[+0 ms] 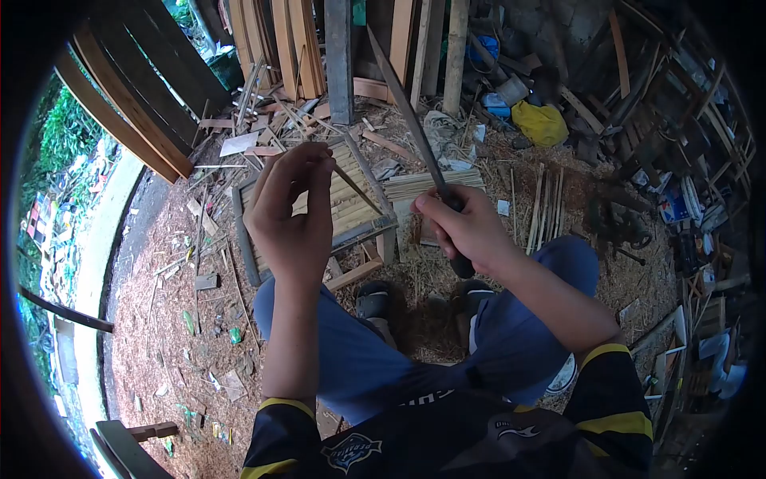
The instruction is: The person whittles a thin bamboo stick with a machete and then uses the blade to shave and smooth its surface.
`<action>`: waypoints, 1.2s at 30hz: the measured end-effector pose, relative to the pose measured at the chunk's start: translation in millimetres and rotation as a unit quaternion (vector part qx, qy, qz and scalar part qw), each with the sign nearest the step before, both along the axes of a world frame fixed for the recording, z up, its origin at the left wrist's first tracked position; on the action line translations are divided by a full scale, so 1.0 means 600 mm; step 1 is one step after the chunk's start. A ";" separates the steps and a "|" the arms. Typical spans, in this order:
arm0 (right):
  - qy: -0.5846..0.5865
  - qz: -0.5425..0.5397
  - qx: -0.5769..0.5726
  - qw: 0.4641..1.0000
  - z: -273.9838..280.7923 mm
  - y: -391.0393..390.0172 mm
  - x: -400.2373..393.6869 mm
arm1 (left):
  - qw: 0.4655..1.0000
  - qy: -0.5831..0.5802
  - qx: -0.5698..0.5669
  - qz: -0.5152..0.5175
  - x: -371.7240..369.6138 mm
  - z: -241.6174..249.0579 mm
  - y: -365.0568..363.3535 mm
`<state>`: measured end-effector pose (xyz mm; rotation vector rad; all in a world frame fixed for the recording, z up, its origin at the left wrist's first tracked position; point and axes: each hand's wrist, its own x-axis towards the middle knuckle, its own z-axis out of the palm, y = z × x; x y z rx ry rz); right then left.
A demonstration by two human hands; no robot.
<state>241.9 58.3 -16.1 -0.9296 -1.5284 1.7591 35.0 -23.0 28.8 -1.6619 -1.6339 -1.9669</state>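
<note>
My left hand (289, 215) is raised in front of me, its fingertips pinching a thin bamboo strip (357, 189) that slants down to the right. In my right hand (476, 233) is a long knife (411, 120), gripped by its dark handle with the narrow blade pointing up and away to the left. The blade and the strip are apart. Below the hands, a low wooden frame with bamboo slats (359, 233) stands before my feet, partly hidden by my left hand.
A bundle of thin strips (431, 184) lies beyond my right hand, and several longer strips (546, 209) lie to its right. Boards (297, 48) lean at the back. A yellow bag (539, 124) sits back right. Shavings and offcuts cover the floor (179, 335). Wooden clutter (694, 104) is piled at right.
</note>
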 end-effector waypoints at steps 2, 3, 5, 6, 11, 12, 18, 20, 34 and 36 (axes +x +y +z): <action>-0.021 0.006 0.011 1.000 0.009 -0.012 -0.002 | 1.000 -0.010 -0.002 -0.005 -0.002 -0.004 -0.002; -0.031 0.009 0.016 0.999 0.013 -0.017 -0.003 | 1.000 -0.013 -0.001 -0.009 -0.004 -0.009 0.000; -0.041 0.011 0.019 0.999 0.017 -0.027 -0.006 | 1.000 -0.021 0.002 -0.016 -0.007 -0.014 0.000; -0.045 0.011 0.020 0.999 0.018 -0.032 -0.007 | 0.999 -0.026 0.002 -0.020 -0.007 -0.015 0.000; -0.023 0.028 0.026 0.999 0.018 -0.057 -0.013 | 0.999 -0.028 -0.010 -0.024 -0.011 -0.017 -0.008; -0.011 0.035 0.021 0.999 0.020 -0.064 -0.014 | 0.999 -0.029 -0.013 -0.024 -0.012 -0.016 -0.012; 0.062 -0.010 -0.018 0.998 0.014 -0.130 -0.035 | 0.999 -0.026 -0.015 -0.041 -0.018 -0.014 -0.023; 0.084 -0.011 -0.029 0.996 0.003 -0.144 -0.044 | 0.999 0.000 -0.005 -0.040 -0.027 -0.024 -0.020; 0.020 -0.049 0.201 0.978 0.007 -0.160 -0.115 | 0.998 -0.004 0.049 -0.034 -0.034 -0.066 -0.052; 0.027 -0.048 0.211 0.976 0.001 -0.163 -0.120 | 0.999 0.022 0.038 -0.013 -0.034 -0.070 -0.062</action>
